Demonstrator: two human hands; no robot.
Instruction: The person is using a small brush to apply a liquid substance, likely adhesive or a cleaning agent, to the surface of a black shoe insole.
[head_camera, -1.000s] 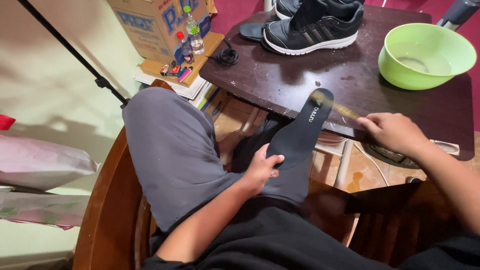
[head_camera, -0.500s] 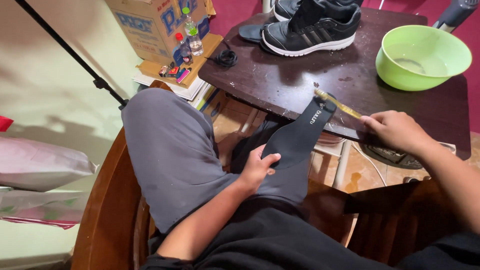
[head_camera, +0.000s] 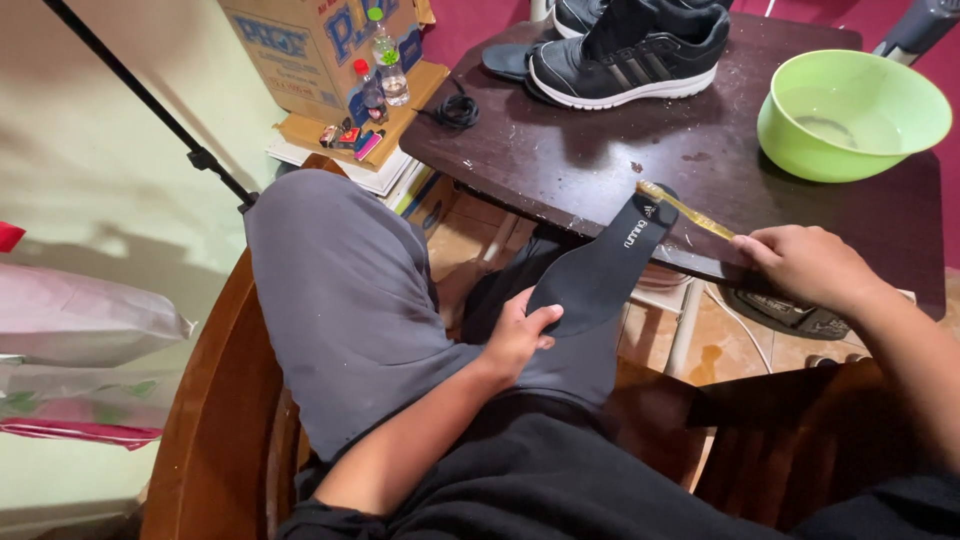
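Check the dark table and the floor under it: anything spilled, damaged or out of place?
The dark wooden table is flecked with pale specks and small blotches around the black sneaker and near the black shoe insole. The tiled floor below shows a wet-looking streak. The green plastic bowl sits upright; nothing looks tipped or broken.

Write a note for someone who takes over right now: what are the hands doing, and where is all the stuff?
Left hand: grips the lower end of the black shoe insole over the lap; its far end leans on the edge of the dark wooden table.
Right hand: holds a yellow toothbrush, its head at the insole's top end.
On the table: black sneaker with a second insole beside it, and a green bowl holding water.
Done: the insole is out of the shoe.
Left: cannot tell how much of it is scrubbed.
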